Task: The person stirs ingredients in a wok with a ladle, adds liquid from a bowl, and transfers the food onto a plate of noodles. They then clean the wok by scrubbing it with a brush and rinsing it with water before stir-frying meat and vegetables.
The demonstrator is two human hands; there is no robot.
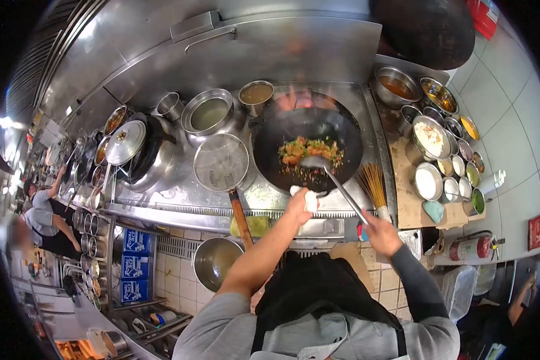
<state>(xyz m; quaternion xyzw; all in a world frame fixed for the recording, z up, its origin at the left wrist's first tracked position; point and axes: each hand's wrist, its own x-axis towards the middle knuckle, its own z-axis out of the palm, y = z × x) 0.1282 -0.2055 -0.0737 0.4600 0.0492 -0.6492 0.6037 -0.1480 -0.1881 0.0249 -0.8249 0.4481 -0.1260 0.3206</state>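
Note:
A black wok sits on the stove, with flames behind its far rim. Chopped food in orange, green and brown lies at its middle. My left hand is closed on a white cloth at the wok's near edge; the wok's handle, if there, is hidden. My right hand grips the long handle of a metal ladle, whose bowl rests in the food. A round strainer with a wooden handle lies left of the wok. Right of it stands a bamboo brush.
Metal pots stand behind the strainer, and a lidded pot is farther left. Bowls of sauces and seasonings crowd the right counter. A steel bowl is below the stove's front edge. Other people are at the far left.

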